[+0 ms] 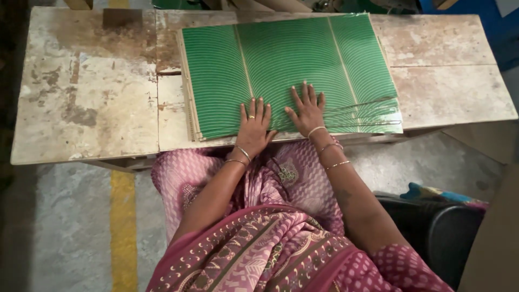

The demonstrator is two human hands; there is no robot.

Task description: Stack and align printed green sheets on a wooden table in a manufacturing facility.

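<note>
A stack of large green sheets [286,59] with thin curved pale lines lies on a worn, stained wooden table [86,97]. My left hand [254,127] rests flat on the near edge of the top sheet, fingers spread, a ring on one finger and bangles at the wrist. My right hand [307,111] lies flat just to its right on the same sheet, fingers apart, with bangles on the wrist. Neither hand grips anything. At the stack's right near corner the sheet edges [373,111] are fanned out slightly.
My lap in pink patterned cloth [281,216] sits below the table edge. A yellow painted line [123,227] runs along the grey concrete floor at left. A dark bin or seat [448,238] with coloured cloth stands at right. Blue objects show at the far right.
</note>
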